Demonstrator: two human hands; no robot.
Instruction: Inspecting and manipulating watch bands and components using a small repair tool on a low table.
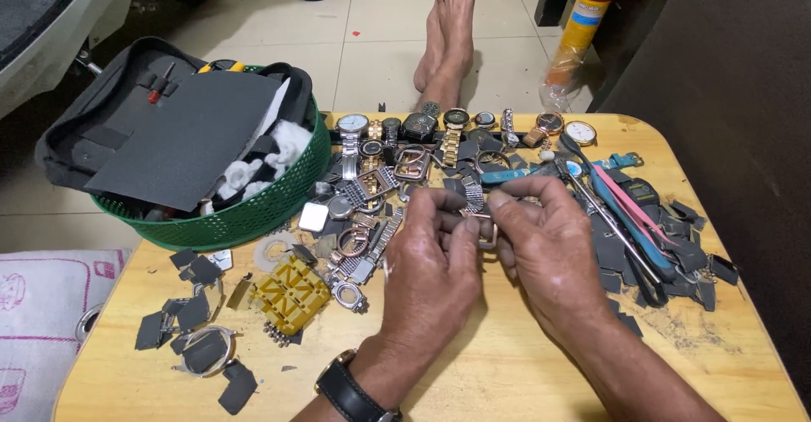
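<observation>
Both hands: I see my left hand and right hand meeting above the middle of the pale wooden tabletop, a black wristwatch on the left wrist.
Held thing: a small rose-gold metal watch case, pinched between the two hands just above the tabletop.
Fingers: left thumb and forefinger narrow on the case's left edge; right fingers curled close over its right edge, so both hands hold it.
Handling: I judge the case light, stiff and smooth, apt to slip; best taken by its rim, away from any glass.
Nearby: a heap of loose metal watch cases and link bracelets lies just left of the hands; a yellow plastic case holder sits nearer the tabletop's front left.
Further off: a green plastic mesh basket with a dark grey pouch, a row of finished wristwatches along the far edge, and long thin tools to the right.
Hidden: most of the case is covered by the fingers; I cannot tell whether it has a dial, glass or back.
</observation>
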